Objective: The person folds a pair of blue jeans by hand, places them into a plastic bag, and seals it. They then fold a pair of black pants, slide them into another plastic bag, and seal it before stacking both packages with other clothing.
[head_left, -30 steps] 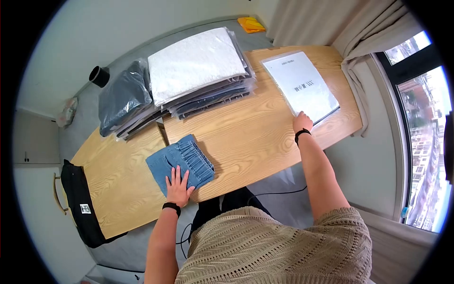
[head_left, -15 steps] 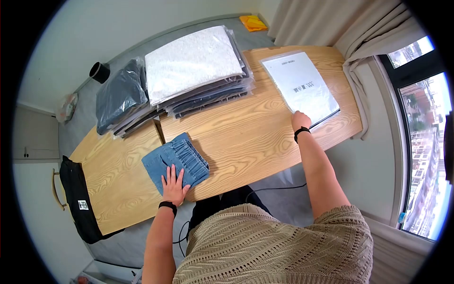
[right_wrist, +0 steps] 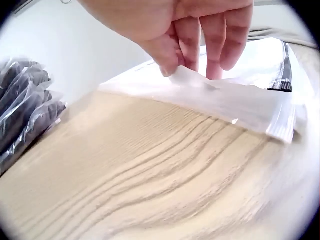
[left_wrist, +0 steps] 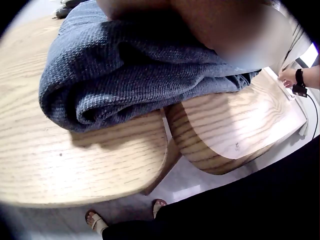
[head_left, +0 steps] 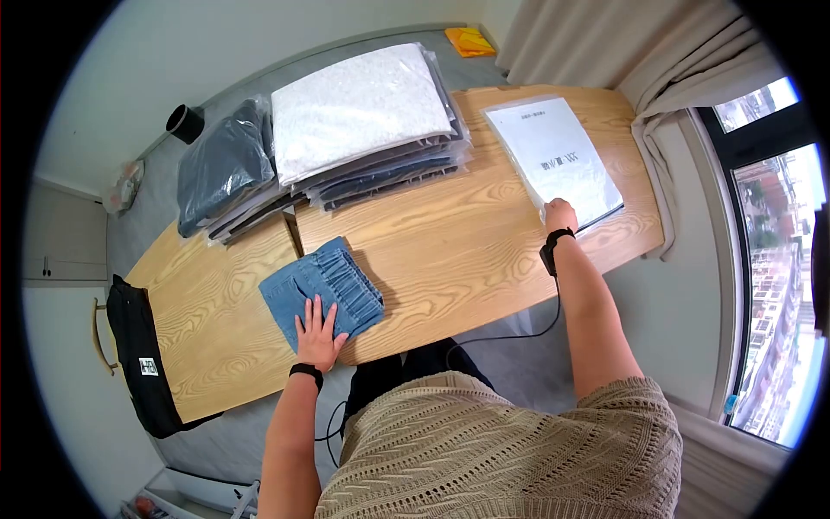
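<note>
Denim garment (head_left: 327, 278), blue, thickly folded

Small room, home or workplace unclear.
A wooden table (head_left: 432, 251) bears bagged clothes (head_left: 359, 112); beige curtains (head_left: 596, 48) and a window (head_left: 765, 134) onto buildings (head_left: 782, 259) at right, a pale cabinet (head_left: 67, 233) at left.

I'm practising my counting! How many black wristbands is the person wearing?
2. One black wristband is behind the left hand, which rests on folded blue denim; another black wristband is behind the right hand, which pinches a flat, clear plastic bag.
</note>
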Tool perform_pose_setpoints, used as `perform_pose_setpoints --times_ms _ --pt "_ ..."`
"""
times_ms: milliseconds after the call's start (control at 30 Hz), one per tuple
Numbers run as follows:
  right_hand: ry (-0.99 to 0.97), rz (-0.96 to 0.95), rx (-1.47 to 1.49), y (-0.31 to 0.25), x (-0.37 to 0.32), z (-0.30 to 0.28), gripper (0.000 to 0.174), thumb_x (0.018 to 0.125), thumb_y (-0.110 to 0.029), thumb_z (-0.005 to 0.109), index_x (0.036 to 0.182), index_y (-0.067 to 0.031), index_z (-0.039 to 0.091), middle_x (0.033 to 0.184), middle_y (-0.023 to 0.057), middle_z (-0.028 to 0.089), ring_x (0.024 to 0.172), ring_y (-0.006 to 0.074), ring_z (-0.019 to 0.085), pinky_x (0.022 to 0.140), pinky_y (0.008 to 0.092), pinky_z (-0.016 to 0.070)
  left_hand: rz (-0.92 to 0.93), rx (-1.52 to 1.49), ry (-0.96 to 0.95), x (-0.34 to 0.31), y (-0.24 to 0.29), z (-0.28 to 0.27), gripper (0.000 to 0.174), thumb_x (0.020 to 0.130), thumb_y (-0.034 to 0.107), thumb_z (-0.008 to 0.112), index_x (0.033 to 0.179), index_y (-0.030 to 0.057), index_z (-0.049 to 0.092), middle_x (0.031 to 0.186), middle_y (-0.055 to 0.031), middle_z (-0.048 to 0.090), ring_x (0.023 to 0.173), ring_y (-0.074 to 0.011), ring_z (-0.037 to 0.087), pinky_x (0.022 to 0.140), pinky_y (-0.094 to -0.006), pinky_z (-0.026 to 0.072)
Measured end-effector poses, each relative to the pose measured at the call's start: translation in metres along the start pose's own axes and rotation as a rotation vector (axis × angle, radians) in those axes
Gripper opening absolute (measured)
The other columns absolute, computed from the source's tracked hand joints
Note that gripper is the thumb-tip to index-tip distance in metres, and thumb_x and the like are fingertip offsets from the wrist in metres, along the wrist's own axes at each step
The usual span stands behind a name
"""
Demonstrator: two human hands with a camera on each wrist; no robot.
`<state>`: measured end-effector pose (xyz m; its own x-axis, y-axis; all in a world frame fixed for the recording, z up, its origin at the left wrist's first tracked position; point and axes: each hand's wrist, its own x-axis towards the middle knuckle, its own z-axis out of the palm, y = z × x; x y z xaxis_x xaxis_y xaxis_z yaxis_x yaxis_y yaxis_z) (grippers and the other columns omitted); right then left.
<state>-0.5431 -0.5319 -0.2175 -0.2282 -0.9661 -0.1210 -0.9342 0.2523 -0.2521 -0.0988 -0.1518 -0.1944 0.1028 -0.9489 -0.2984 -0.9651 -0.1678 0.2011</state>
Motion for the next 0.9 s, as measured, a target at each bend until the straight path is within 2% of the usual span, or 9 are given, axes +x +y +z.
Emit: perform_pose_setpoints --times_ms 200,267,333,367,467,600,733,833,900 --pt "0.209 -0.160 0.438 0.002 -0.006 -0.002 0.021 0.087 -0.022 0.056 0.087 -0.0018 0.061 0.080 0.0184 0.065 0.077 0.0361 0.062 0.075 0.0402 0.0503 0.019 0.001 0.058 0.000 -0.002 0.007 0.070 0.084 0.040 0.059 0.142 0.0143 0.032 0.152 -0.0180 0.014 0.140 -0.0373 0.012 0.106 -0.0626 0.0153" --pt "0.120 -0.118 0.574 -0.010 -0.022 -0.005 0.019 0.087 -0.016 0.056 0.084 0.0029 0.056 0.091 0.0232 0.063 0.087 0.0379 0.060 0.083 0.0397 0.0470 0.019 0.005 0.059 0.000 -0.003 0.006 0.070 0.084 0.040 0.059 0.143 0.0145 0.031 0.152 -0.0178 0.013 0.140 -0.0371 0.011 0.106 -0.0627 0.0151" --pt "0.390 -0.229 0.610 -0.022 -0.053 -0.002 0.018 0.087 -0.011 0.056 0.084 0.0064 0.054 0.108 0.0287 0.057 0.105 0.0408 0.052 0.093 0.0404 0.0401 0.015 -0.005 0.056 0.000 -0.002 0.005 0.070 0.084 0.040 0.059 0.143 0.0147 0.031 0.152 -0.0175 0.013 0.140 -0.0367 0.011 0.105 -0.0627 0.0154" --pt "0.304 -0.195 0.751 -0.027 -0.073 -0.003 0.015 0.087 -0.007 0.055 0.086 0.0080 0.053 0.118 0.0319 0.050 0.115 0.0436 0.043 0.100 0.0421 0.0335 0.022 -0.011 0.066 0.000 -0.003 0.006 0.070 0.084 0.040 0.058 0.143 0.0150 0.030 0.152 -0.0172 0.013 0.140 -0.0365 0.011 0.105 -0.0627 0.0155" --pt "0.186 -0.173 1.051 -0.076 -0.164 -0.031 0.008 0.089 -0.005 0.053 0.089 0.0032 0.053 0.136 0.0267 0.039 0.121 0.0399 0.042 0.102 0.0415 0.0332 0.034 -0.009 0.094 -0.001 -0.004 0.008 0.070 0.084 0.040 0.058 0.143 0.0156 0.030 0.152 -0.0166 0.013 0.140 -0.0365 0.011 0.106 -0.0625 0.0153" --pt "0.010 -0.486 0.847 -0.114 -0.254 -0.041 0.004 0.090 -0.007 0.054 0.087 -0.0035 0.053 0.146 0.0216 0.028 0.131 0.0361 0.034 0.107 0.0388 0.0285 0.046 -0.039 0.108 -0.002 -0.006 0.005 0.069 0.086 0.044 0.055 0.144 0.0180 0.029 0.153 -0.0148 0.014 0.141 -0.0348 0.011 0.106 -0.0629 0.0148" --pt "-0.317 -0.512 1.120 -0.175 -0.325 -0.027 0.005 0.088 -0.008 0.058 0.090 -0.0039 0.055 0.147 0.0241 0.025 0.136 0.0350 0.027 0.109 0.0376 0.0236 0.054 -0.126 0.086 -0.006 -0.012 -0.014 0.061 0.091 0.047 0.046 0.143 0.0174 0.032 0.153 -0.0152 0.013 0.141 -0.0337 0.011 0.106 -0.0611 0.0148" --pt "-0.545 -0.658 1.091 -0.217 -0.368 -0.022 0.008 0.086 -0.012 0.061 0.088 -0.0055 0.057 0.147 0.0252 0.023 0.138 0.0351 0.023 0.110 0.0366 0.0207 0.177 -0.753 0.021 0.003 -0.039 -0.028 0.056 0.097 0.048 0.030 0.137 0.0111 0.043 0.145 -0.0177 0.033 0.137 -0.0336 0.025 0.110 -0.0479 0.0204" --pt "-0.705 -0.789 1.083 -0.240 -0.394 -0.014 0.008 0.086 -0.013 0.062 0.087 -0.0063 0.057 0.147 0.0254 0.024 0.138 0.0357 0.022 0.110 0.0370 0.0200 0.073 -1.366 0.005 -0.008 -0.052 -0.043 0.068 0.093 0.058 0.033 0.140 0.0086 0.037 0.138 -0.0155 0.043 0.130 -0.0296 0.037 0.107 -0.0427 0.0270"
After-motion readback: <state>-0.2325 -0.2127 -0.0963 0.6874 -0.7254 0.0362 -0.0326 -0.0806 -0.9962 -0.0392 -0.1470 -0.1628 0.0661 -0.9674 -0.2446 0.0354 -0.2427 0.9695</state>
